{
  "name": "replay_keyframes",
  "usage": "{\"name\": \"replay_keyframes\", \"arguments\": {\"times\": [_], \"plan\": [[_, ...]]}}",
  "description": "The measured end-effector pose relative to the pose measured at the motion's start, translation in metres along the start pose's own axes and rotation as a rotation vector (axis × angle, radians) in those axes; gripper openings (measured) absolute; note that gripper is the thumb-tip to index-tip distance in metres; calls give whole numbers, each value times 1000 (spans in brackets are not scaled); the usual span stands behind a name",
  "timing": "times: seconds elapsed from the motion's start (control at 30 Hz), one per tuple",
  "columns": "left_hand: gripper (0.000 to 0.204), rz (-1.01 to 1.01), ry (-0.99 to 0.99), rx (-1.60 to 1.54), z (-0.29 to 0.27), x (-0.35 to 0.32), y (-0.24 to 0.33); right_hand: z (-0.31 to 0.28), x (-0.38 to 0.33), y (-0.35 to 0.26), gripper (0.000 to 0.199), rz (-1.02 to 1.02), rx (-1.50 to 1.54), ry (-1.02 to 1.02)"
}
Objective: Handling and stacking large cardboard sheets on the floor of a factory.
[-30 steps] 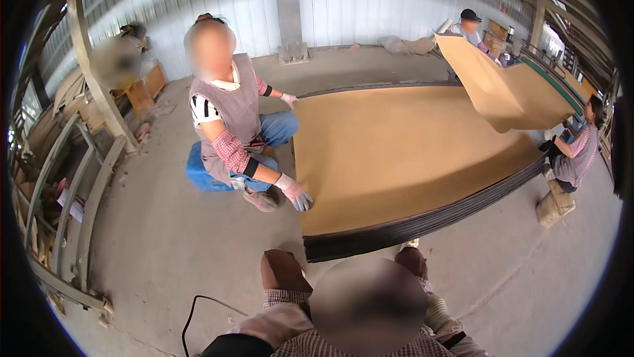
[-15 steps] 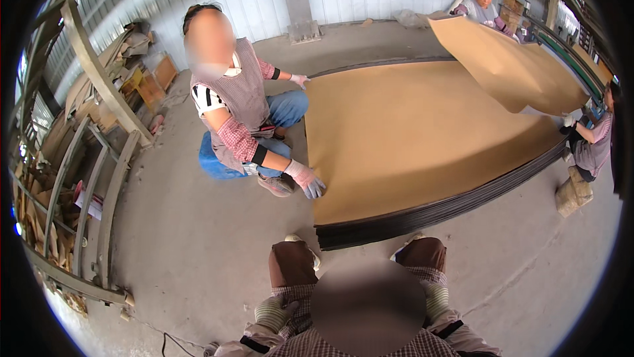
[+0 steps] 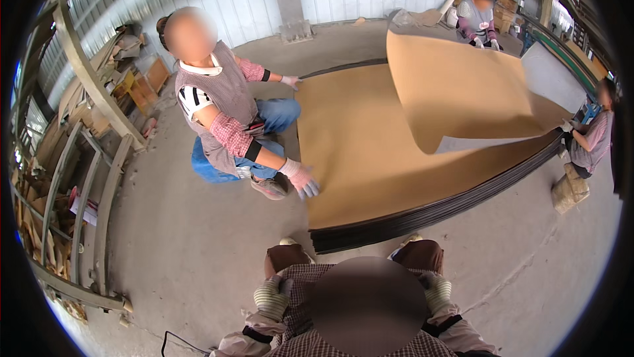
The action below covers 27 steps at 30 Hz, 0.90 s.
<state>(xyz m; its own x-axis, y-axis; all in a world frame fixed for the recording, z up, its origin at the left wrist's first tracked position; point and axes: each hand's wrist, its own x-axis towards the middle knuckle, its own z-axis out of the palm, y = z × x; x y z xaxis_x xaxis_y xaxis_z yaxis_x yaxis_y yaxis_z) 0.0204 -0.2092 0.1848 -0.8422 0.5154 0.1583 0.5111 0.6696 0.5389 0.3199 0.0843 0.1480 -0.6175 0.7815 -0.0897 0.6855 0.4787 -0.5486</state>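
Observation:
My left hand (image 3: 271,298), in a striped knit glove, is closed at the left edge of the checked apron (image 3: 298,289) over my lap. The matching gloved right hand (image 3: 437,293) is closed at the apron's right edge, its fingers partly hidden. Both hands are apart from the low stack of large brown sheets (image 3: 356,159), whose layered edge looks dark. Over its right half, a large loose sheet (image 3: 456,86) curls up, showing a pale underside along its near edge. A seated co-worker's gloved hand (image 3: 300,180) hovers near the stack's left edge.
One co-worker (image 3: 228,99) sits left of the stack, another (image 3: 477,17) is at the far side, and a third (image 3: 594,136) sits at the right by a block-like seat (image 3: 570,190). A metal frame (image 3: 79,205) with scrap stands left. A cable (image 3: 175,340) lies behind me.
The loose sheet has come down and left over the stack. My hands have moved up slightly, with the apron drawn higher over my thighs. The left co-worker's near hand has lifted a little.

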Motion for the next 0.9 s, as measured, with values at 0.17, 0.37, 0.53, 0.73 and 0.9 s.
{"name": "replay_keyframes", "arguments": {"times": [0.17,0.37,0.53,0.73,0.9], "plan": [[29,103,-234,-225,7,7,42,-5,2,-8,20,-129,-110,58],[28,276,-536,-320,42,16,64,-25,39,-22,22,-210,-37,144],[34,168,-913,-308,96,19,52,-26,112,-24,40,-127,-99,168],[41,293,-988,-148,115,15,40,7,166,-42,57,-225,-189,102],[40,276,-1003,-201,108,24,40,26,158,-51,44,-337,-148,-22]]}}
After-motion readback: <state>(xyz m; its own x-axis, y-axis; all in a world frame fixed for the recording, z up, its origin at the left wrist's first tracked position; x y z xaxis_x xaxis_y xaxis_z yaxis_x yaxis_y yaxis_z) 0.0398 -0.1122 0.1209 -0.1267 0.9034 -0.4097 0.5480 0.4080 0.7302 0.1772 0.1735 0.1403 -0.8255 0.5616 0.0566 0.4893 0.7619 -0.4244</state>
